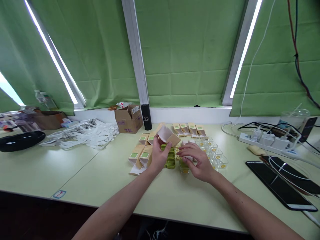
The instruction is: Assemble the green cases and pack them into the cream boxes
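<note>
Gripping a small tan carton (173,140) between thumb and fingers, the left hand (160,154) is closed around its near side. The carton is raised over the middle of a pale table (100,181), above small green containers (170,163), with standing cartons (135,157) to its left and clear cups (221,162) to its right. Its long axis appears to slant from upper left down to lower right; a white inner face turns up toward the viewer at the upper left, and a plain tan panel faces the right hand (199,162). That right hand is loosely curled, thumb apart from the fingers, above a green-and-clear cup (184,169); whether it has hold of anything is impossible to tell. The step in hand seems to be handling the carton while it is unclosed; the next move would call for a steady left grip and careful lining-up by the right fingers.
</note>
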Demonstrator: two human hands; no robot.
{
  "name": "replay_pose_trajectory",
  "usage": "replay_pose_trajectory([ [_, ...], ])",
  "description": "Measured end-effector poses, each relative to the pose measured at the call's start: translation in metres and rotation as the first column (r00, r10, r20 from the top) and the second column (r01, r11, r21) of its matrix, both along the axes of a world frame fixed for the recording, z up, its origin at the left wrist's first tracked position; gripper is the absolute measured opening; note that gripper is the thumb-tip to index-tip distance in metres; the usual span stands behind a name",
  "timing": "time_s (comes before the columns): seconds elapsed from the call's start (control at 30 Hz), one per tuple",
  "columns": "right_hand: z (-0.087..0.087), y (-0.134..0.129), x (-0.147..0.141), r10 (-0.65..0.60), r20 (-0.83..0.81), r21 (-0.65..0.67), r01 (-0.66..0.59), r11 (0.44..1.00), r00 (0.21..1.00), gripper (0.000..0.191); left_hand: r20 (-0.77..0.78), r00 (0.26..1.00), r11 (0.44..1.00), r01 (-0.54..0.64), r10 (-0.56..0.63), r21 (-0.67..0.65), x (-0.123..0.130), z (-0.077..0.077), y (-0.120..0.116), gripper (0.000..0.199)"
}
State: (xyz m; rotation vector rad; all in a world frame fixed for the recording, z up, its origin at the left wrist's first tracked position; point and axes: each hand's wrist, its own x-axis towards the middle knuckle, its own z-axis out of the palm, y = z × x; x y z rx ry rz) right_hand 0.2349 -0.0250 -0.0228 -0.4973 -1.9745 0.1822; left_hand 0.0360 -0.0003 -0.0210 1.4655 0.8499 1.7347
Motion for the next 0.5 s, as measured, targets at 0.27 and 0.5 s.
replay_pose_trajectory([
  [0.27, 0.021, 0.001, 0.023, -0.21, 0.512, -0.049, 0.273, 0.961, 0.833, 0.017, 0.013, 1.0, 0.996, -0.021, 0.022, -0.09, -0.02, 0.014, 0.009, 0.064],
  [0.5, 0.021, -0.002, 0.026, -0.163, 0.616, -0.1, 0.282, 0.954, 0.771, 0.025, -0.196, 0.979, 0.995, 0.046, -0.062, -0.085, -0.03, 0.025, 0.021, 0.063],
])
